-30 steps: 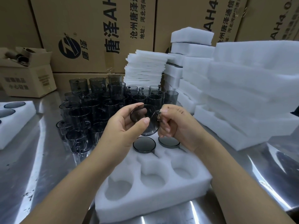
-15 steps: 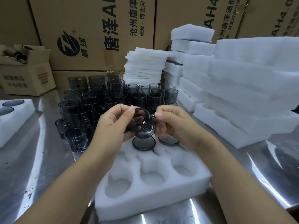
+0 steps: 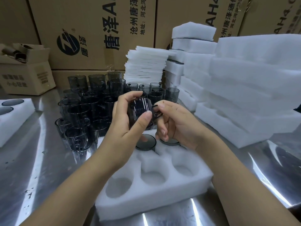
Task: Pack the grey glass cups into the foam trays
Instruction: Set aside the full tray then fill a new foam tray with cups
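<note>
Hands share one cup [image 3: 139,111] above the tray [image 3: 153,181], probably to turn it so its handle suits a pocket: the left hand [image 3: 128,121] is curled round the body, thumb across the front, and the right hand [image 3: 172,121] pinches the handle. Just below them two cups [image 3: 145,141] sit in pockets; three nearer pockets stand bare, and loose cups [image 3: 84,111] crowd the worktop [image 3: 32,160] beyond the left hand.

Both forearms are bare with no sleeves showing, and the left hand [image 3: 126,121] and right hand [image 3: 175,123] wear nothing.
</note>
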